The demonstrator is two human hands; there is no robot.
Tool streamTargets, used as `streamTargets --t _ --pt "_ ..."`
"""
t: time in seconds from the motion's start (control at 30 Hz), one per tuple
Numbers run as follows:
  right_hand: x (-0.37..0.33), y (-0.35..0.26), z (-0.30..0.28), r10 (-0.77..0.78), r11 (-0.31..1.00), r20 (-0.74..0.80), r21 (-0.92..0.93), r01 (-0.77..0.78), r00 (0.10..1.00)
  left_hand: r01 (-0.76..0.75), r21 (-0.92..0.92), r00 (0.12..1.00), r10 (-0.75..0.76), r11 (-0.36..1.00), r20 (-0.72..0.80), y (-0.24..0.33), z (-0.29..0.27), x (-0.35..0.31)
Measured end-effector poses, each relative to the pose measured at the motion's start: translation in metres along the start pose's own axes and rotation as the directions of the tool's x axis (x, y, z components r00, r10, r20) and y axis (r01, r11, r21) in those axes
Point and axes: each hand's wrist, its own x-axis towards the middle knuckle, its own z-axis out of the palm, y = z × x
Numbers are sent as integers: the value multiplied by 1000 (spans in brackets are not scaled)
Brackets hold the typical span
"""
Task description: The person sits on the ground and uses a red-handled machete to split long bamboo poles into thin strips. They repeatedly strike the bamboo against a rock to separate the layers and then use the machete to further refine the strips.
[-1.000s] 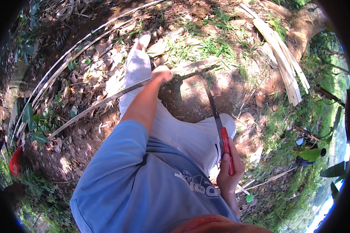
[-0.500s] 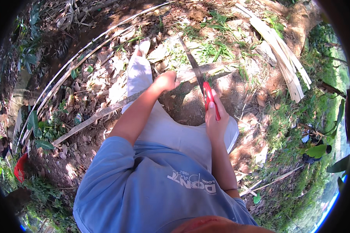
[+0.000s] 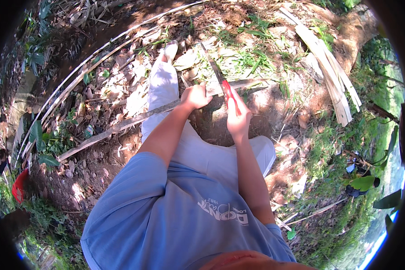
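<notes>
Left hand [image 3: 195,97]: fingers closed on long wooden strip [image 3: 117,128]. Right hand [image 3: 238,118]: fingers closed around red-handled saw [image 3: 218,74].

Underneath both hands, shaded brown ground [image 3: 220,129]; strewn with dry leaves [image 3: 130,83] left of the left hand [image 3: 196,96], green grass [image 3: 255,62] beyond the right hand [image 3: 238,116], pale strips [image 3: 321,67] farther right.

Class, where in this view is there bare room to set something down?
Bare soil shows between the wooden strip and the trousers, with the left hand and right hand close by. Leaf-dotted earth lies between the strip's left end and the shirt. Crowded: around the saw, and the upper right, where pale slats lie.
</notes>
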Motion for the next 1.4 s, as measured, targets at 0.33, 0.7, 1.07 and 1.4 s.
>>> streamTargets --t 0.33,0.7,1.07,1.4 --pt "12 7 10 70 989 0 133 -69 998 -86 -69 996 86 994 -8 -1 -4 0" --pt "10 45 26 31 987 3 157 -31 1000 -27 -229 959 90 973 268 -24 18 30" --pt "-7 46 37 72 982 -14 176 -69 997 -170 179 966 127 969 226 -67 67 73" --pt "-70 -31 0 158 977 117 -163 -138 980 -537 418 828 362 733 429 -183 123 124"
